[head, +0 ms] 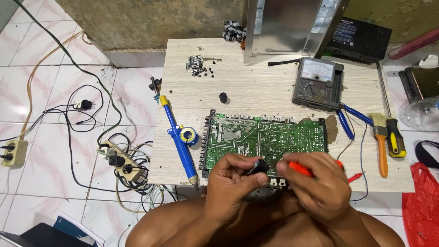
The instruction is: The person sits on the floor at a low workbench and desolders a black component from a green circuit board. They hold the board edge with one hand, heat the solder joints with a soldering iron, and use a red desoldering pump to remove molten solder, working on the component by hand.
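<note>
Left hand pinches a small black capacitor steady; right hand, just beside, grips a red probe against it above the circuit board.

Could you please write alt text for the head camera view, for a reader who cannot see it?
Over a green circuit board on a pale wooden table, the left hand pinches a small black part while the right hand holds a red probe to it. A blue desoldering pump lies left; an analog multimeter sits behind.

Your left hand: bare, no glove, no ring showing.
Your right hand: bare, no glove.
Your forearms: no sleeves.
Your knees: uncovered.
</note>
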